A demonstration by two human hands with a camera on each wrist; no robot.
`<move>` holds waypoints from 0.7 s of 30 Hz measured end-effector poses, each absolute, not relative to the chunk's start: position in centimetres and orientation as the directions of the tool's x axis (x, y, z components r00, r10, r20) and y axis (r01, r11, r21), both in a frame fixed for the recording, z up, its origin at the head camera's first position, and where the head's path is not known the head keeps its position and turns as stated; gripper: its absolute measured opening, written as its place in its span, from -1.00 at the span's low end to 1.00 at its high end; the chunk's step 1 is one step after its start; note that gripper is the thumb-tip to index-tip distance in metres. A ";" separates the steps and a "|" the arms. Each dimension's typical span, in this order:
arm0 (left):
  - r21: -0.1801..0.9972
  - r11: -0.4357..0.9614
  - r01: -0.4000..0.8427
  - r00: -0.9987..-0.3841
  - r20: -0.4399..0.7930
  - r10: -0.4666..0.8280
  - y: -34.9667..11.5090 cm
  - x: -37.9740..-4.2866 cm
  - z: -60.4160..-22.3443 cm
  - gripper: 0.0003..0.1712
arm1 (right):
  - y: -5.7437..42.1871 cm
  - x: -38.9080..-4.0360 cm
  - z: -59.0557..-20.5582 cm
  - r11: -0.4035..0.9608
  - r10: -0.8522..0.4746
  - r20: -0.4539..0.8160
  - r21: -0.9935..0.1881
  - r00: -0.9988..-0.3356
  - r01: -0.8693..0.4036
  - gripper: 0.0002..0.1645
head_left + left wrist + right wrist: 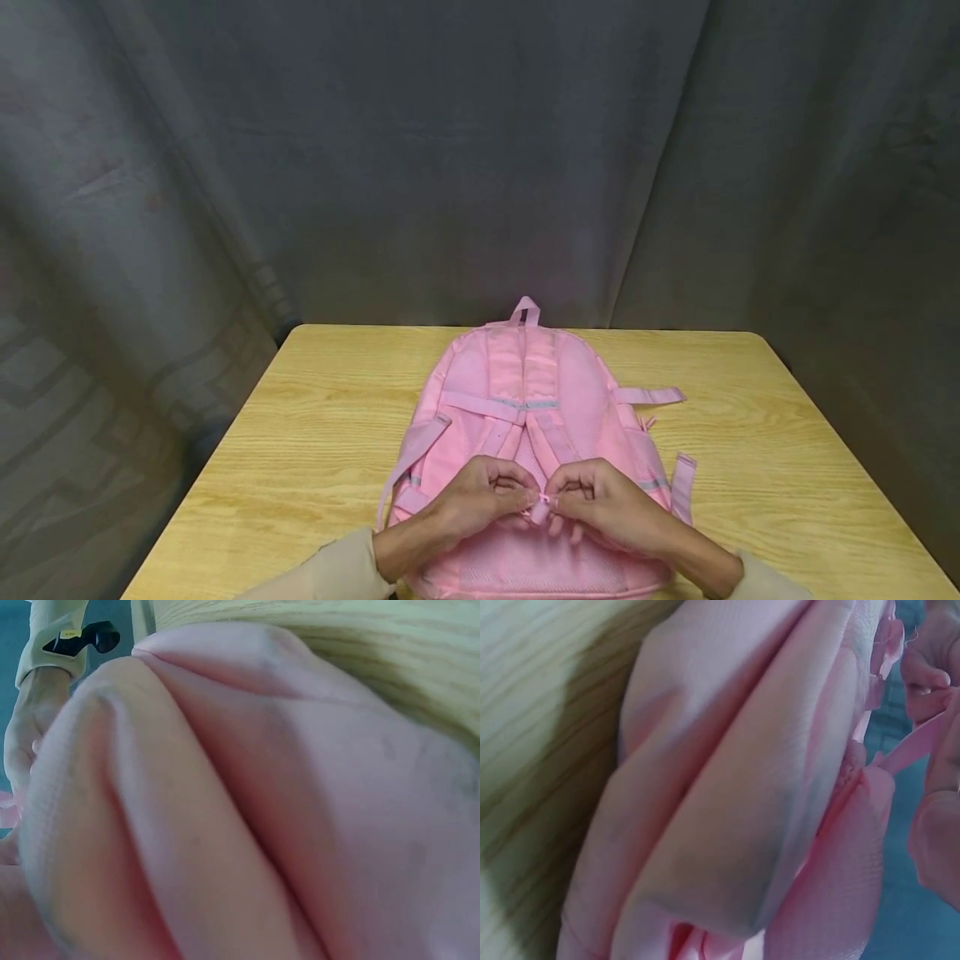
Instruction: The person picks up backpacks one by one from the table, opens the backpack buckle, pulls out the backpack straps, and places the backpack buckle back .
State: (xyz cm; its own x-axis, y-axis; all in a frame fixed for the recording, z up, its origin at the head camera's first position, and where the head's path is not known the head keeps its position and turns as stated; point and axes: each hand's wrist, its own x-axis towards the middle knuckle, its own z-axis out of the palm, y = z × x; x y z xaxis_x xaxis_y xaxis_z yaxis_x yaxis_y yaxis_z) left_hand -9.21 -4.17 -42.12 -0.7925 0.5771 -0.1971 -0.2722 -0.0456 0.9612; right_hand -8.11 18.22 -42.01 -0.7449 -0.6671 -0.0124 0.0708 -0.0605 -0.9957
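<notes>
A pink backpack (480,358) lies on the table with its shoulder straps facing up and its top loop pointing away from me. Over its lower middle, my left hand (480,493) and right hand (603,502) meet, thumbs and fingertips nearly touching. Both pinch a small stretch of pink strap (540,510) between them. The fingers cover most of it, so its exact fitting cannot be told. In the right wrist view the strap (913,744) runs from the bag up to the hands. Pink bag fabric (225,787) fills most of the left wrist view.
Loose strap ends (651,395) stick out on the bag's right, and another strap (412,458) hangs over its left side. The wooden table (315,400) extends to both sides. Grey curtains (450,167) hang behind the table's far edge.
</notes>
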 end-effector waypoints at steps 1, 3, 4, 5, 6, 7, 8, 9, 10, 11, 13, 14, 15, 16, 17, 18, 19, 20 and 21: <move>0.961 -0.047 -0.271 -0.794 -0.196 0.576 -4.2 -9.2 -42.1 -0.79 | 18.2 -8.1 -42.0 -0.043 -0.662 -0.014 -0.997 -0.749 0.057 -0.75; 0.962 -0.051 -0.268 -0.798 -0.192 0.571 -4.1 -9.2 -42.1 -0.78 | 18.2 -8.1 -41.9 -0.001 -0.652 -0.013 -1.000 -0.758 0.018 -0.77; 0.962 -0.052 -0.269 -0.800 -0.193 0.569 -4.1 -9.1 -42.1 -0.78 | 18.2 -8.0 -41.9 0.017 -0.648 -0.011 -1.000 -0.761 -0.001 -0.79; 0.962 -0.053 -0.269 -0.802 -0.193 0.566 -4.1 -9.1 -42.1 -0.78 | 18.2 -8.0 -41.9 0.034 -0.644 -0.007 -0.999 -0.765 -0.020 -0.80; 0.962 -0.055 -0.269 -0.804 -0.193 0.563 -4.0 -9.0 -42.1 -0.78 | 18.2 -8.0 -41.9 0.049 -0.641 -0.003 -0.998 -0.767 -0.037 -0.81; 0.961 -0.057 -0.271 -0.806 -0.194 0.559 -4.0 -9.0 -42.2 -0.78 | 18.3 -8.0 -41.9 0.064 -0.638 -0.001 -0.997 -0.770 -0.051 -0.82; 0.961 -0.058 -0.272 -0.808 -0.195 0.556 -3.9 -9.0 -42.2 -0.78 | 18.3 -8.0 -41.9 0.073 -0.637 0.002 -0.995 -0.771 -0.063 -0.83; 0.960 -0.058 -0.274 -0.809 -0.197 0.554 -3.8 -8.9 -42.2 -0.78 | 18.3 -7.9 -41.9 0.081 -0.636 0.001 -0.994 -0.771 -0.068 -0.83; 0.959 -0.058 -0.278 -0.809 -0.201 0.553 -3.8 -8.9 -42.3 -0.79 | 18.4 -7.9 -41.9 0.086 -0.637 0.001 -0.994 -0.771 -0.073 -0.83; 0.959 -0.056 -0.277 -0.810 -0.202 0.550 -3.7 -8.9 -42.3 -0.79 | 18.4 -7.9 -41.9 0.094 -0.637 -0.001 -0.993 -0.771 -0.076 -0.83; 0.960 -0.053 -0.275 -0.812 -0.202 0.547 -3.7 -8.9 -42.4 -0.79 | 18.4 -7.9 -41.8 0.107 -0.639 -0.014 -0.992 -0.769 -0.072 -0.83; 0.960 -0.052 -0.274 -0.813 -0.203 0.546 -3.7 -8.9 -42.4 -0.79 | 18.4 -7.9 -41.7 0.110 -0.642 -0.022 -0.992 -0.766 -0.063 -0.83; 0.960 -0.052 -0.275 -0.815 -0.203 0.543 -3.7 -8.9 -42.5 -0.80 | 18.5 -8.0 -41.7 0.112 -0.644 -0.035 -0.992 -0.765 -0.049 -0.82; 0.961 -0.053 -0.273 -0.816 -0.202 0.541 -3.7 -8.9 -42.5 -0.80 | 18.5 -8.0 -41.5 0.123 -0.642 -0.051 -0.992 -0.765 -0.037 -0.80; 0.962 -0.054 -0.268 -0.820 -0.199 0.537 -3.7 -8.9 -42.6 -0.80 | 18.5 -8.0 -41.4 0.132 -0.639 -0.067 -0.991 -0.766 -0.023 -0.78; 0.963 -0.054 -0.263 -0.823 -0.195 0.533 -3.7 -8.9 -42.6 -0.80 | 18.5 -8.1 -41.2 0.143 -0.634 -0.085 -0.990 -0.768 -0.008 -0.76; 0.964 -0.054 -0.261 -0.826 -0.193 0.530 -3.7 -8.9 -42.6 -0.80 | 18.5 -8.1 -41.1 0.152 -0.631 -0.100 -0.988 -0.770 0.004 -0.74; 0.966 -0.056 -0.253 -0.828 -0.187 0.528 -3.6 -8.9 -42.6 -0.80 | 18.5 -8.2 -40.9 0.162 -0.625 -0.115 -0.987 -0.772 0.016 -0.72; 0.969 -0.053 -0.242 -0.832 -0.179 0.526 -3.6 -8.8 -42.6 -0.80 | 18.5 -8.2 -40.7 0.176 -0.619 -0.129 -0.984 -0.774 0.023 -0.71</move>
State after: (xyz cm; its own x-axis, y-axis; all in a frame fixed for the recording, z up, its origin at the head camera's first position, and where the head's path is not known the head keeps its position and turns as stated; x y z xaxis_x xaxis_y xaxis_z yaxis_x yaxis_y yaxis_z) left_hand -8.85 -3.61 -42.59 -0.8317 0.5257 -0.1787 -0.2420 -0.0535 0.9688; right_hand -8.22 18.50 -40.69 -0.7743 -0.6195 -0.1293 0.0234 0.1761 -0.9841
